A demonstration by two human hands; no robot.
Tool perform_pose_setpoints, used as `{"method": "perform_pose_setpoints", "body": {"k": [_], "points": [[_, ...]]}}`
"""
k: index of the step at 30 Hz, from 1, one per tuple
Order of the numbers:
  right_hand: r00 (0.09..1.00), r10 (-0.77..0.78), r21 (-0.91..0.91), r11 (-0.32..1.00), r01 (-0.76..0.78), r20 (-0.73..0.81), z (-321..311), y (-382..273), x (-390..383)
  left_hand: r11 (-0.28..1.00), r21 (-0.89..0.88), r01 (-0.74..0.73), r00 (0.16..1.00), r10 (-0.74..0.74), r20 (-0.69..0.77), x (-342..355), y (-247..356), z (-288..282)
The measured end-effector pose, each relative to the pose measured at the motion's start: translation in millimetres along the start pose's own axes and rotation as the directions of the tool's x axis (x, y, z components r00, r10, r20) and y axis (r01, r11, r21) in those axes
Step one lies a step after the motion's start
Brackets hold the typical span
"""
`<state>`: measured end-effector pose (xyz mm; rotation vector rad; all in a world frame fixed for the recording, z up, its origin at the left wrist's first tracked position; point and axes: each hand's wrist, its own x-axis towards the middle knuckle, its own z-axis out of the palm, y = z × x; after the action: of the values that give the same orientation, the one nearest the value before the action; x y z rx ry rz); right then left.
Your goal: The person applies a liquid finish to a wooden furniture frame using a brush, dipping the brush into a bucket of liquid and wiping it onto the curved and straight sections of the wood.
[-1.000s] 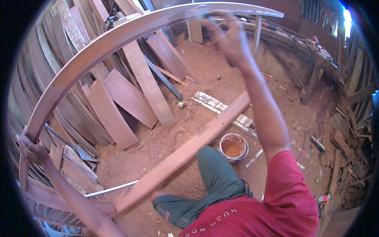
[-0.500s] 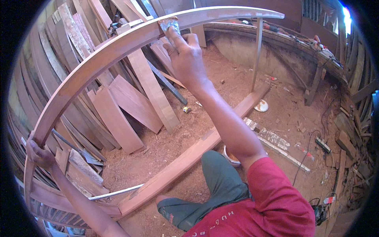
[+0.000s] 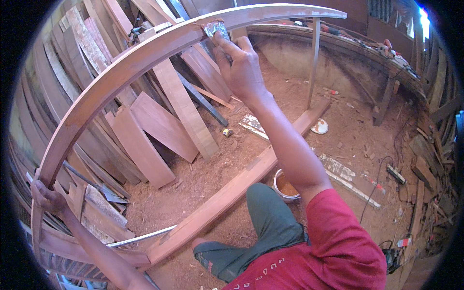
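A large curved wooden beam (image 3: 145,54) arches across the view from the lower left to the upper right. My right hand (image 3: 243,67) is closed around a putty knife (image 3: 215,30), its metal blade pressed to the beam's face near the top of the arc. Brown paste shows beside the blade. At the lower left, my left hand (image 3: 48,197) grips the beam, fingers wrapped round it. A straight wooden rail (image 3: 217,205) runs diagonally below, and a slim upright (image 3: 314,63) stands between it and the beam's right end.
A white bucket (image 3: 290,197) of orange-brown paste sits beside my knee, with a round white lid (image 3: 320,126) farther off. Planks (image 3: 145,150) lean at the left. A workbench (image 3: 348,46) holding tools stands far right. A cable (image 3: 371,200) and scraps lie on the dusty floor.
My right hand and the putty knife have shifted a little right along the beam. The bucket's paste shows more now. My left hand keeps its grip on the beam.
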<state>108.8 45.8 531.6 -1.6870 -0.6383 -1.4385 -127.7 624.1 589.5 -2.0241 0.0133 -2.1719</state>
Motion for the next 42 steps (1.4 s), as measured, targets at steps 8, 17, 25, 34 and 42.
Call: {"method": "perform_pose_setpoints", "body": {"k": [8, 17, 25, 34, 42], "points": [[0.999, -0.003, -0.01, 1.0, 0.003, -0.037, 4, 24, -1, 0.983, 0.135, -0.122, 0.991, 0.128, -0.037, -1, -9, 2], [0.993, -0.049, -0.024, 0.999, 0.046, -0.106, 1, 42, 3, 0.991, 0.131, -0.005, 1.0, 0.005, -0.002, -8, -17, -2], [0.997, -0.009, -0.012, 1.0, 0.008, -0.074, -10, 58, 8, 0.951, 0.273, -0.147, 0.987, 0.161, -0.029, -5, -17, 7], [0.998, 0.014, 0.017, 1.0, -0.013, -0.067, -18, 68, 15, 0.985, 0.166, -0.04, 0.996, 0.052, -0.071, -2, -16, 7], [0.996, -0.002, -0.004, 1.0, 0.001, -0.094, -29, 82, 12, 0.986, 0.166, -0.002, 1.0, 0.003, -0.011, -4, -20, 1]]}}
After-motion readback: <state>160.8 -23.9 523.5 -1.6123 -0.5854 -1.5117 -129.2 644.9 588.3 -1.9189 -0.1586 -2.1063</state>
